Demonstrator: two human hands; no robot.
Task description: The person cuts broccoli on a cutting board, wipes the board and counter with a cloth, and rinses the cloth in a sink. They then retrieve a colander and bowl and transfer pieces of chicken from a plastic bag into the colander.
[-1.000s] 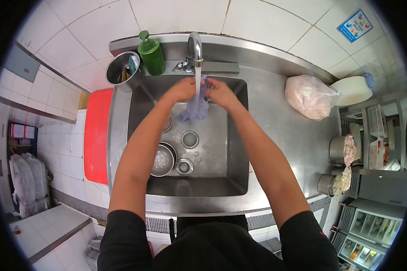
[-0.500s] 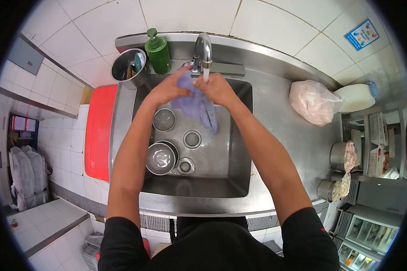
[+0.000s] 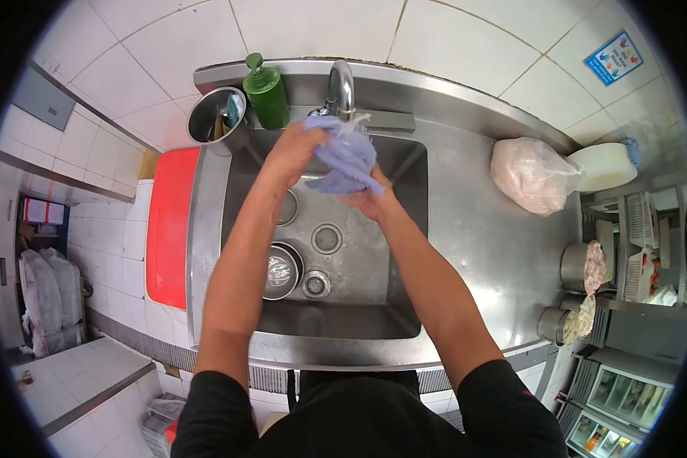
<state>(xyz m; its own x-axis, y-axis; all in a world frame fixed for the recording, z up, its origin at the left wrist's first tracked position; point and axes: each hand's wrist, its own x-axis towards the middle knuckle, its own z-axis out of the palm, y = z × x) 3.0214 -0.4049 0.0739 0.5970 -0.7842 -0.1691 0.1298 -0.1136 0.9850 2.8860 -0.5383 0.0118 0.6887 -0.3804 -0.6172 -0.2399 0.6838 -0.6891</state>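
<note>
A wet purple cloth [image 3: 345,153] is bunched under the curved faucet [image 3: 342,88], with water splashing on it. My left hand [image 3: 296,153] is closed on the cloth's left side. Below its right side, my right hand [image 3: 372,197] supports the cloth, its fingers partly hidden beneath. Under my hands, the steel sink [image 3: 359,305] holds metal bowls [image 3: 281,271] at the left, one of them with water inside. A round drain [image 3: 327,239] and a small round metal piece [image 3: 315,285] lie on the sink floor.
A green pump bottle [image 3: 266,93] and a steel pot [image 3: 218,120] stand behind the sink's left corner. On the right counter rest a filled plastic bag [image 3: 530,175] and a white container [image 3: 607,166]. A red board [image 3: 172,229] is at the left.
The cloth has been lifted and bunched up under the faucet. My right hand has moved down and right, to beneath the cloth; my left hand has closed on its left side.
</note>
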